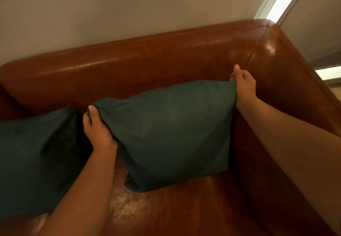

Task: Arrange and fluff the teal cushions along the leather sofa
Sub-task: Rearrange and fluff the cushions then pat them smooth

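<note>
A teal cushion point(171, 132) stands upright on the seat of the brown leather sofa point(147, 56), in the corner by the right armrest. My left hand point(97, 130) grips its upper left corner, thumb on the front. My right hand point(243, 86) pinches its upper right corner, pulling the fabric taut. A second teal cushion point(33, 154) leans against the backrest to the left, close beside my left hand.
The sofa's right armrest point(287, 80) runs along the right side. A beige wall point(129, 8) rises behind the backrest, with a window blind and its cord point(287, 1) at the top right. Bare leather seat point(166, 210) shows in front of the cushions.
</note>
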Motion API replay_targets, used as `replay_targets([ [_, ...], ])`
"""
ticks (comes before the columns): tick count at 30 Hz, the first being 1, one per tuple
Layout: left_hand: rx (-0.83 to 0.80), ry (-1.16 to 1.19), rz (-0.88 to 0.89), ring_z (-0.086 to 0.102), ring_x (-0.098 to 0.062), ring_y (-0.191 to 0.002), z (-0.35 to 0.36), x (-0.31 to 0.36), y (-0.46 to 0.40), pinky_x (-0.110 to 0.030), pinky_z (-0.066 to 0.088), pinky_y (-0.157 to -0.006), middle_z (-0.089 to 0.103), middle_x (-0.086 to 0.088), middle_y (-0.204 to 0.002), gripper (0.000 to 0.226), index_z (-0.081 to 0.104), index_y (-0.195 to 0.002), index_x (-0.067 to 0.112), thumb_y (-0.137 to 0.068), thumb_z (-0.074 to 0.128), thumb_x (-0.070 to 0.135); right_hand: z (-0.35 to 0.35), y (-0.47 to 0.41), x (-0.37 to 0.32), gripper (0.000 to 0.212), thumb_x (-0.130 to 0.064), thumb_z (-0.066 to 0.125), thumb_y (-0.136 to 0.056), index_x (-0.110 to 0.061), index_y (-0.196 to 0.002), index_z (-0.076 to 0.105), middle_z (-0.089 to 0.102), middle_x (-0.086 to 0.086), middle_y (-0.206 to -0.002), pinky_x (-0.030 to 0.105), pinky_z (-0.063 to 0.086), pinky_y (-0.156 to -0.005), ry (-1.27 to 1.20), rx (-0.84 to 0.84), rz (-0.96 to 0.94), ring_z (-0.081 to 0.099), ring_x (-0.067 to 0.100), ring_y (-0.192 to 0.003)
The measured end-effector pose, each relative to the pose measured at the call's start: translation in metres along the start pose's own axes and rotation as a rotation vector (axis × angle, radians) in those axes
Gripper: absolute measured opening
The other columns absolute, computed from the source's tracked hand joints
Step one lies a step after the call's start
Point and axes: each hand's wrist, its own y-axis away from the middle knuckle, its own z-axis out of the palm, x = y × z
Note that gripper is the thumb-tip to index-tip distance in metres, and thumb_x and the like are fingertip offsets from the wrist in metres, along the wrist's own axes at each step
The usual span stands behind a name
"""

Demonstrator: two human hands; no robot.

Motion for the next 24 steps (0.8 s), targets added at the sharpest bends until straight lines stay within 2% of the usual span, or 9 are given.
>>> replay_targets([
  [6, -0.014, 0.074, 0.029, 0.065, -0.011, -0.098, 0.009, 0.016, 0.009, -0.027, 0.054, -0.084, 0.067, 0.004, -0.105, 0.031, 0.059, -0.113, 0.013, -0.097, 0.048, 0.037, 0.003, -0.005, -0.029, 0.032, -0.030, 0.052, -0.097, -0.017, -0.068, 0.047, 0.046, -0.003, -0.064, 0.019, 0.042, -0.052, -0.052, -0.052, -0.085, 0.044, 0.004, -0.051],
  [8, -0.020, 0.084, 0.032, 0.064, -0.012, -0.102, 0.008, 0.017, 0.011, -0.027, 0.053, -0.087, 0.067, 0.004, -0.109, 0.033, 0.058, -0.118, 0.014, -0.098, 0.047, 0.037, 0.000, -0.004, -0.030, 0.031, -0.032, 0.051, -0.097, -0.018, -0.070, 0.048, 0.047, -0.004, -0.064, 0.020, 0.043, -0.054, -0.055, -0.081, -0.102, 0.045, 0.005, -0.053],
  [12, -0.048, 0.017, 0.017, 0.063, -0.015, -0.105, -0.004, 0.011, 0.006, -0.031, 0.053, -0.088, 0.067, 0.002, -0.110, 0.030, 0.061, -0.112, 0.016, -0.094, 0.052, 0.039, -0.011, -0.001, -0.018, 0.027, -0.037, 0.056, -0.093, -0.018, -0.075, 0.053, 0.054, -0.004, -0.068, 0.023, 0.048, -0.059, -0.001, -0.083, -0.083, 0.051, 0.006, -0.059],
  [14, -0.050, -0.052, 0.049, 0.063, -0.015, -0.099, -0.009, 0.014, -0.001, -0.034, 0.052, -0.090, 0.066, 0.000, -0.102, 0.024, 0.063, -0.101, 0.015, -0.092, 0.057, 0.036, -0.021, -0.004, -0.019, 0.024, -0.041, 0.064, -0.086, -0.019, -0.078, 0.058, 0.060, -0.004, -0.074, 0.025, 0.049, -0.063, -0.001, -0.123, -0.091, 0.057, 0.007, -0.066],
  [15, -0.051, -0.104, 0.083, 0.062, -0.010, -0.093, -0.012, 0.017, -0.003, -0.031, 0.051, -0.088, 0.065, 0.002, -0.096, 0.016, 0.062, -0.093, 0.018, -0.091, 0.059, 0.033, -0.027, -0.007, -0.022, 0.020, -0.041, 0.068, -0.083, -0.021, -0.080, 0.062, 0.063, -0.005, -0.079, 0.025, 0.049, -0.065, 0.049, -0.164, -0.103, 0.060, 0.007, -0.071],
  [18, -0.111, -0.293, 0.205, 0.058, 0.008, -0.079, -0.022, 0.026, -0.010, -0.013, 0.047, -0.079, 0.060, 0.010, -0.088, 0.006, 0.058, -0.087, 0.026, -0.092, 0.059, 0.024, -0.047, -0.013, -0.032, 0.011, -0.035, 0.073, -0.079, -0.026, -0.084, 0.069, 0.065, -0.005, -0.088, 0.020, 0.048, -0.066, 0.239, -0.305, -0.092, 0.061, 0.006, -0.082],
  [21, -0.189, -0.439, 0.301, 0.058, 0.006, -0.083, -0.030, 0.033, -0.015, -0.012, 0.046, -0.080, 0.060, 0.006, -0.092, 0.008, 0.058, -0.097, 0.021, -0.091, 0.062, 0.025, -0.053, -0.019, -0.039, 0.002, -0.021, 0.068, -0.085, -0.022, -0.084, 0.068, 0.067, -0.008, -0.081, 0.015, 0.048, -0.062, 0.329, -0.346, -0.082, 0.062, 0.001, -0.075],
  [24, -0.222, -0.522, 0.383, 0.055, 0.009, -0.076, -0.031, 0.039, -0.018, -0.008, 0.043, -0.074, 0.057, 0.010, -0.083, 0.009, 0.055, -0.087, 0.029, -0.093, 0.058, 0.023, -0.047, -0.023, -0.047, 0.008, -0.015, 0.067, -0.087, -0.018, -0.079, 0.066, 0.066, -0.007, -0.077, 0.015, 0.048, -0.059, 0.375, -0.320, -0.051, 0.061, 0.000, -0.069],
])
